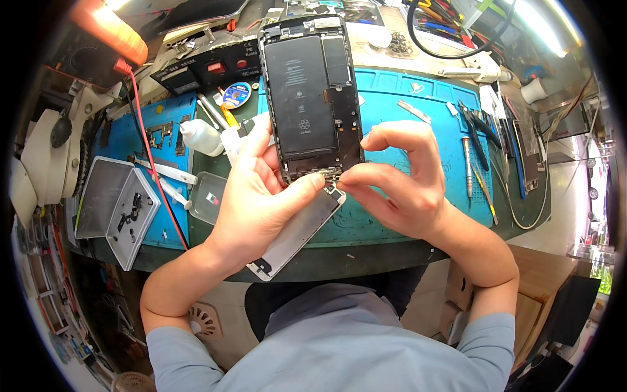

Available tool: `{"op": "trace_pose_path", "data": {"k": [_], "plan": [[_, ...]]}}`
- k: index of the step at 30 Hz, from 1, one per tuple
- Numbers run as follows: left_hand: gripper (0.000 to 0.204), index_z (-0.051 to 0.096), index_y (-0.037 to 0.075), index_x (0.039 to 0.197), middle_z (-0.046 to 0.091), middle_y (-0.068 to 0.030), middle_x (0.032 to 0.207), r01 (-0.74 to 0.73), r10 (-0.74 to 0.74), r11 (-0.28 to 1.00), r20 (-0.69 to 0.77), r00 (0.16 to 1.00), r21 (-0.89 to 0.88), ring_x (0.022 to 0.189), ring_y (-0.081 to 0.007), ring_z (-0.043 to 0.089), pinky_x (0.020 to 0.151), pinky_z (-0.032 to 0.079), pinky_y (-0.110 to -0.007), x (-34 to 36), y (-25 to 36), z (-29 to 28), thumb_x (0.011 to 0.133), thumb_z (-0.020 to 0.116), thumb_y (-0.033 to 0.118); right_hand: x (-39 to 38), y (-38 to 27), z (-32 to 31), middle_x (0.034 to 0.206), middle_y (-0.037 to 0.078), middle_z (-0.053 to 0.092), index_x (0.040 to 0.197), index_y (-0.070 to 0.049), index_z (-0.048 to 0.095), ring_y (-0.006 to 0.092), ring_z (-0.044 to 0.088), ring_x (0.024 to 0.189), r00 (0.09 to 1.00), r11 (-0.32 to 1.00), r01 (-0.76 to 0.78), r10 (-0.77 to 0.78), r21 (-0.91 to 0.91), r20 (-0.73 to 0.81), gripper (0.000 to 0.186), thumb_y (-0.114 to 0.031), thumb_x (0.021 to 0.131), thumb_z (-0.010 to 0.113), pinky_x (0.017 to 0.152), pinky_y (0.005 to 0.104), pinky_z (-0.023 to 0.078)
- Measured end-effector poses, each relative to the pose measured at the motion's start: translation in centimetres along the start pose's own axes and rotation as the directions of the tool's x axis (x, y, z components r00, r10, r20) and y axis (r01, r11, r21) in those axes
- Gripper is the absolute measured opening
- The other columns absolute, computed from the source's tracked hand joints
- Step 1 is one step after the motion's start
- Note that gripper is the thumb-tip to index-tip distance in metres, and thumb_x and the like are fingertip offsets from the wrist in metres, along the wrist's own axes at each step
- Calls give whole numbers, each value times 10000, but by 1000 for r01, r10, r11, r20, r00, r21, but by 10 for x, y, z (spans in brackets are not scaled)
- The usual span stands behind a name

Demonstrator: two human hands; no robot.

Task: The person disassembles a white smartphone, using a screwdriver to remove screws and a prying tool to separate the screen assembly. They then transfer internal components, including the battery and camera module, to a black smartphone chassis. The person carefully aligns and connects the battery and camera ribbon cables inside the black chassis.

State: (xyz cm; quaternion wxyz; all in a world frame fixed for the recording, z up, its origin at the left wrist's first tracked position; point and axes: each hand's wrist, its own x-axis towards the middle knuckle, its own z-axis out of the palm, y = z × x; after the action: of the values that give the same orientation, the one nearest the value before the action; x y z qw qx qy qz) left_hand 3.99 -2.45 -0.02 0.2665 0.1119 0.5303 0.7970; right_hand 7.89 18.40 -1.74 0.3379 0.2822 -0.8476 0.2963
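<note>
My left hand [251, 189] grips an opened smartphone [346, 114], held up and tilted over the bench. Its back is off, so the black battery [299, 98] and inner parts show. The left thumb presses on the small metal parts at the phone's lower end. At that end's right corner, my right hand [401, 183] has its thumb and index finger pinched together, touching or very close to the edge; whatever lies between the fingertips is too small to make out. Below the phone, a white-edged phone screen panel [302, 236] lies slantwise near the bench's front edge, partly covered by my left hand.
A blue work mat [398, 215] covers much of the bench. Pliers [475, 130], a screwdriver [467, 166] and tweezers lie at the right. To the left are a clear box [117, 215] of small parts, a white bottle [201, 136], syringes [166, 171] and a red cable [151, 153].
</note>
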Motion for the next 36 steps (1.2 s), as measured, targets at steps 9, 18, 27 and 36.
{"op": "trace_pose_path", "data": {"k": [9,18,27,36], "plan": [[790,139,-30,1522,572,-145,1279,6,-6,1000,6,1000,6,1157,-176,600,998,501,-318,0,1,-1,898,621,-82,1,0,0,1032,73,583,847,-100,715,235,576,906,1000,1000,23,-23,-16,9,260,-58,616,827,742,328,500],[742,223,-16,1500,579,-137,1279,47,-47,999,4,999,-17,1162,-181,601,1009,493,-332,0,4,0,889,643,-61,1,4,0,1008,77,593,861,-92,732,240,595,888,991,989,129,-131,-72,-18,283,-55,585,785,753,331,518],[698,282,1,1487,607,-114,1249,50,-49,998,9,999,-42,1132,-163,615,992,504,-320,0,1,-3,898,656,-36,1,5,0,993,71,597,861,-94,737,238,598,888,989,987,145,-147,-73,-22,288,-61,578,777,763,334,519],[751,207,6,1517,581,-128,1280,0,0,1000,13,1000,-9,1168,-177,597,1010,487,-323,-3,3,2,899,626,-71,4,2,-5,1010,79,599,1077,-46,665,215,582,845,990,984,-120,129,129,-65,384,-120,732,817,773,332,515]]}}
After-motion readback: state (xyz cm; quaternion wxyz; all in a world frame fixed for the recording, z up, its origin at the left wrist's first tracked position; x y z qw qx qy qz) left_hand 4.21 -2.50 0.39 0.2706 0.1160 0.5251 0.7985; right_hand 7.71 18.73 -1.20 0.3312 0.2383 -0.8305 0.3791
